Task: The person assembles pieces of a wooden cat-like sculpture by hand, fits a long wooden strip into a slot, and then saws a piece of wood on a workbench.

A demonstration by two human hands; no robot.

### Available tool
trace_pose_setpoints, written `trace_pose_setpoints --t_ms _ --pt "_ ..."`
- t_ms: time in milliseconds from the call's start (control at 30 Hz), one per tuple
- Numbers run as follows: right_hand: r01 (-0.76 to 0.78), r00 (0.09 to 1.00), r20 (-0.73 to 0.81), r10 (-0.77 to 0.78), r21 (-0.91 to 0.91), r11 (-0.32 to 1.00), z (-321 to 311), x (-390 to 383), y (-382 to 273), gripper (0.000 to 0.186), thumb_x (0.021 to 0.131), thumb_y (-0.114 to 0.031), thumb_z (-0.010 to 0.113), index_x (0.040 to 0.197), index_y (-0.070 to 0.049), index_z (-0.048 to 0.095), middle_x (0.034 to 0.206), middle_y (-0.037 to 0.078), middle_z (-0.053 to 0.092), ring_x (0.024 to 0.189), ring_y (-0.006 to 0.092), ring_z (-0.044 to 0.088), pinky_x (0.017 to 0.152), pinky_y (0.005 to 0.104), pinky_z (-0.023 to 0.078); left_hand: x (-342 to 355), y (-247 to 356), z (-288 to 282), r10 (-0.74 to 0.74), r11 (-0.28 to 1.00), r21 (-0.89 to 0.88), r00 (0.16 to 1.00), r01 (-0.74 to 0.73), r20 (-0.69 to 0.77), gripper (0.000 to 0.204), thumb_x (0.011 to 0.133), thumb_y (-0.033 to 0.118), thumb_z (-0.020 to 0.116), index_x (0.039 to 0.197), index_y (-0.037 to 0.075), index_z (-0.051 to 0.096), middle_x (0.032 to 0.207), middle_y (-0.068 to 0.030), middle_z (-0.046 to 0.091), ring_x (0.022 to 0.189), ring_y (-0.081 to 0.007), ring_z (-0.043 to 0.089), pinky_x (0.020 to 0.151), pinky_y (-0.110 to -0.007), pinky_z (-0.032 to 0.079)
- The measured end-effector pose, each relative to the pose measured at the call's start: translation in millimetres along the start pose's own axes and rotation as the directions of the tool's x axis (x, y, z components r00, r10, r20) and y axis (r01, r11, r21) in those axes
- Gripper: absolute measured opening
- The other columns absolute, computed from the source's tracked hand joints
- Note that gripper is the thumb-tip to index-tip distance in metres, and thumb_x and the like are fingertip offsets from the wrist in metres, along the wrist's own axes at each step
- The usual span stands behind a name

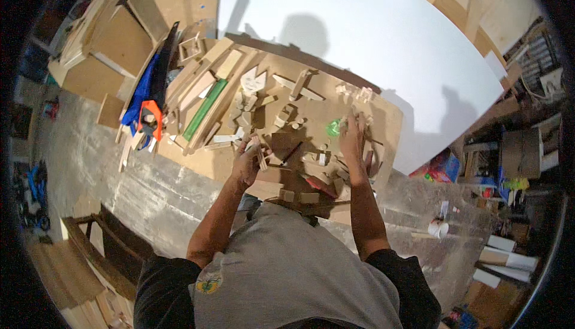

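Observation:
My left hand (244,162) is closed around a small light wooden piece (260,154) with narrow slats, above the near edge of the wooden work board (383,125). My right hand (352,136) reaches over the right part of the board, its fingers stretched forward beside a crumpled green piece (333,127) and among small wood bits. Between the hands lie a dark pencil-like stick (291,153) and a small wooden block assembly (286,115). Farther back rests a wooden toy plane (299,86). What lies beneath my right fingertips is hard to make out.
Wood strips and a green level-like bar (205,110) lie along the board's left side. Beyond them are a handsaw with an orange handle (151,119) and a blue cloth (141,92). A large white panel (371,35) stands behind. A white bucket (438,228) sits on the floor.

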State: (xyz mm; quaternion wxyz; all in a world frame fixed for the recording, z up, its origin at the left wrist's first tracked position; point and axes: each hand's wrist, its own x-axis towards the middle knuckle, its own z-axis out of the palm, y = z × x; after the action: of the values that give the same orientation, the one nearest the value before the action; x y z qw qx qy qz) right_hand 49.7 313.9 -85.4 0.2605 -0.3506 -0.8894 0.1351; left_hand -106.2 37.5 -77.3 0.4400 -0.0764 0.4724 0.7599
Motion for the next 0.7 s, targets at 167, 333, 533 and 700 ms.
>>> trace_pose_setpoints --t_ms 167,333,533,700 --pt "0.103 0.986 0.119 -0.115 0.108 0.989 14.0 10.1 36.6 0.023 0.084 -0.004 0.064 0.107 0.001 0.065 0.106 0.019 0.064 0.103 0.0381 0.060 0.088 0.0433 0.048 13.7 -2.0 29.5 -0.116 0.961 0.263 0.987 0.084 0.108 0.022 0.098 0.020 0.054 0.118 0.011 0.055 0.096 -0.0046 0.058 0.072 -0.0172 0.062 0.057 -0.031 0.052" --pt "-0.038 0.983 0.186 0.000 0.202 0.979 5.8 6.4 25.5 0.021 0.083 -0.002 0.066 0.104 -0.003 0.064 0.092 0.021 0.063 0.087 0.0372 0.064 0.075 0.0419 0.050 37.6 -55.6 54.0 0.041 0.914 0.373 0.951 -0.160 0.306 0.018 0.098 0.023 0.051 0.109 0.011 0.059 0.088 -0.0029 0.056 0.058 -0.0137 0.052 0.052 -0.029 0.047" --pt "0.038 0.992 0.110 -0.066 0.239 0.970 10.0 5.1 27.9 0.014 0.083 -0.002 0.066 0.094 0.000 0.058 0.085 0.021 0.061 0.078 0.0374 0.062 0.069 0.0421 0.048 40.9 -39.4 37.0 -0.002 0.865 0.500 0.997 -0.039 0.082 0.024 0.098 0.027 0.048 0.108 0.007 0.058 0.075 -0.0035 0.053 0.052 -0.0122 0.046 0.049 -0.028 0.042" --pt "0.037 0.989 0.131 -0.073 0.258 0.965 11.9 4.3 28.5 0.015 0.082 0.000 0.067 0.096 0.000 0.060 0.087 0.020 0.063 0.080 0.0354 0.063 0.072 0.0396 0.050 35.0 8.2 -72.0 0.261 0.754 0.605 0.962 -0.257 0.083 0.041 0.093 0.022 0.042 0.123 -0.003 0.057 0.087 -0.0078 0.059 0.069 -0.0144 0.055 0.060 -0.029 0.046"
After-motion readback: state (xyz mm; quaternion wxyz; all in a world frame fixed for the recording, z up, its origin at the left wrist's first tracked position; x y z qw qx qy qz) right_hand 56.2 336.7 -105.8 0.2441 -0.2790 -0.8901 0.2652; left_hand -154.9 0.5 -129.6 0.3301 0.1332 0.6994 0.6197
